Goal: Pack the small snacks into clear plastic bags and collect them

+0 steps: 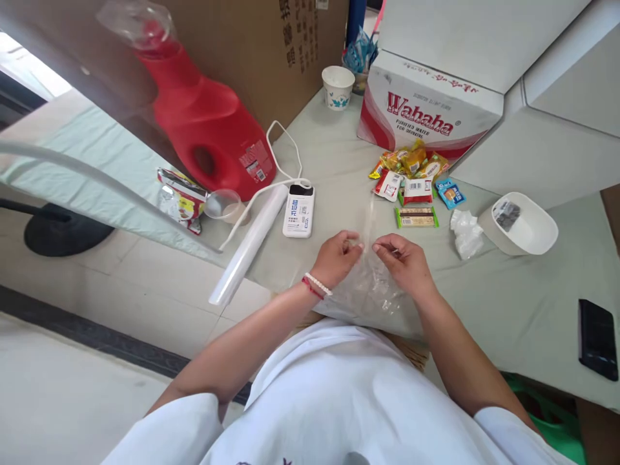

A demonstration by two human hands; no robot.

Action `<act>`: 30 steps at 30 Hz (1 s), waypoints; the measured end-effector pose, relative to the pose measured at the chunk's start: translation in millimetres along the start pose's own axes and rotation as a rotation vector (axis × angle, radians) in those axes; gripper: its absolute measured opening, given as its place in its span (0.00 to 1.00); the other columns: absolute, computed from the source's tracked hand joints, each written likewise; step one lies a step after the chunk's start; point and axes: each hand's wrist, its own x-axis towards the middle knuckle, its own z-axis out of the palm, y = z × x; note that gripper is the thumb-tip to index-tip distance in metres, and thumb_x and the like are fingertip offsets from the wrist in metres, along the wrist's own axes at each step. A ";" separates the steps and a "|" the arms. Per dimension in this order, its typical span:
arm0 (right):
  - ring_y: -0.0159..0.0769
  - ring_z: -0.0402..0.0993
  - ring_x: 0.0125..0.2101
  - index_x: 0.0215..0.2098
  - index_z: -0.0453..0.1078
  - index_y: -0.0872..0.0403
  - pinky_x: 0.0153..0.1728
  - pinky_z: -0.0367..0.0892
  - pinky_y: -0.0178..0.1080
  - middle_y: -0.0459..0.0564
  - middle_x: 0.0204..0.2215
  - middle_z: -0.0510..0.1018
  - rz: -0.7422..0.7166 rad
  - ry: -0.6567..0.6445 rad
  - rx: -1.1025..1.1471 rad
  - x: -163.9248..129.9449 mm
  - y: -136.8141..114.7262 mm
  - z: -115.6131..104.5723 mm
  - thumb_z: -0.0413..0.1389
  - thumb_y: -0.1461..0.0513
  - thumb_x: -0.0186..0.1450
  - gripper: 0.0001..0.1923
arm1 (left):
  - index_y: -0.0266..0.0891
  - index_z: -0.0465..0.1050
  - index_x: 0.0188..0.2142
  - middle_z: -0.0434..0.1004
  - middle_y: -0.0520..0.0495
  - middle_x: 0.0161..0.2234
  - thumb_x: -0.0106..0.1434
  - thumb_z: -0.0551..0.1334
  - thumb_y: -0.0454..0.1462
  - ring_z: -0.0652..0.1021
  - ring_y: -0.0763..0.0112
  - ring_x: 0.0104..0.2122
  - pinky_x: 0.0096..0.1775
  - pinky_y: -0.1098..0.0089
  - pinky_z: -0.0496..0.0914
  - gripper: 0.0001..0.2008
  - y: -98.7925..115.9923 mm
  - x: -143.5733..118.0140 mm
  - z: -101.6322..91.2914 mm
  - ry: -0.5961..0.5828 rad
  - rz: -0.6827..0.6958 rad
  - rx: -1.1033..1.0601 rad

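Note:
Both hands are at the table's front edge, pinching a clear plastic bag (371, 284) between them. My left hand (338, 258) has thumb and fingertips closed on the bag's left side. On its right side, my right hand (403, 261) grips it the same way. The bag hangs crumpled towards my body, and a clear strip of it runs up between the hands. Just beyond lie wrapped snacks: a green-edged packet (416, 217), red-and-white packets (417, 190), a blue packet (450, 193) and several yellow packets (411, 161).
Left of the hands are a white power bank (298, 212), a plastic-film roll (249, 244), a clear cup (225, 206) and a red jug (213, 123). A Wahaha carton (426, 110) and paper cup (338, 88) stand behind. At right are a white container (535, 226) and black phone (598, 339).

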 end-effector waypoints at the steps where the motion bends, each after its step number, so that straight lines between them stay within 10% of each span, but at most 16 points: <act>1: 0.32 0.66 0.28 0.34 0.76 0.52 0.31 0.62 0.35 0.45 0.28 0.75 0.039 0.043 0.026 0.5 4.0 -4.5 0.61 0.51 0.64 0.13 | 0.37 0.76 0.39 0.72 0.53 0.23 0.62 0.63 0.47 0.73 0.71 0.24 0.30 0.70 0.67 0.16 -3.1 7.3 3.5 -0.010 -0.014 -0.064; 12: 0.29 0.56 0.21 0.34 0.72 0.52 0.20 0.56 0.35 0.40 0.22 0.66 0.403 0.289 0.196 -20.0 75.1 -43.7 0.63 0.44 0.57 0.22 | 0.40 0.71 0.32 0.66 0.56 0.20 0.64 0.59 0.46 0.66 0.72 0.21 0.26 0.71 0.61 0.12 -41.8 33.3 -7.6 0.313 -0.104 -0.024; 17: 0.32 0.62 0.25 0.35 0.74 0.53 0.28 0.59 0.36 0.43 0.24 0.72 0.370 0.289 -0.044 -31.9 83.4 -48.5 0.59 0.45 0.63 0.20 | 0.34 0.72 0.54 0.77 0.33 0.50 0.64 0.62 0.41 0.77 0.53 0.49 0.55 0.53 0.68 0.21 -23.2 5.4 -1.5 0.568 0.247 0.479; 23: 0.37 0.69 0.28 0.36 0.76 0.53 0.34 0.64 0.38 0.46 0.26 0.76 0.358 0.289 -0.149 -46.2 78.1 -55.9 0.56 0.45 0.66 0.21 | 0.45 0.68 0.66 0.70 0.39 0.67 0.73 0.54 0.41 0.65 0.52 0.70 0.70 0.46 0.49 0.24 -20.6 2.3 23.7 -0.089 0.628 0.885; 30: 0.44 0.73 0.29 0.36 0.78 0.50 0.33 0.64 0.42 0.50 0.28 0.80 0.448 0.248 -0.496 -74.8 93.7 -114.8 0.53 0.46 0.67 0.20 | 0.36 0.55 0.74 0.53 0.34 0.74 0.75 0.48 0.47 0.58 0.50 0.73 0.71 0.36 0.39 0.32 -55.7 22.3 17.0 -0.109 0.412 1.046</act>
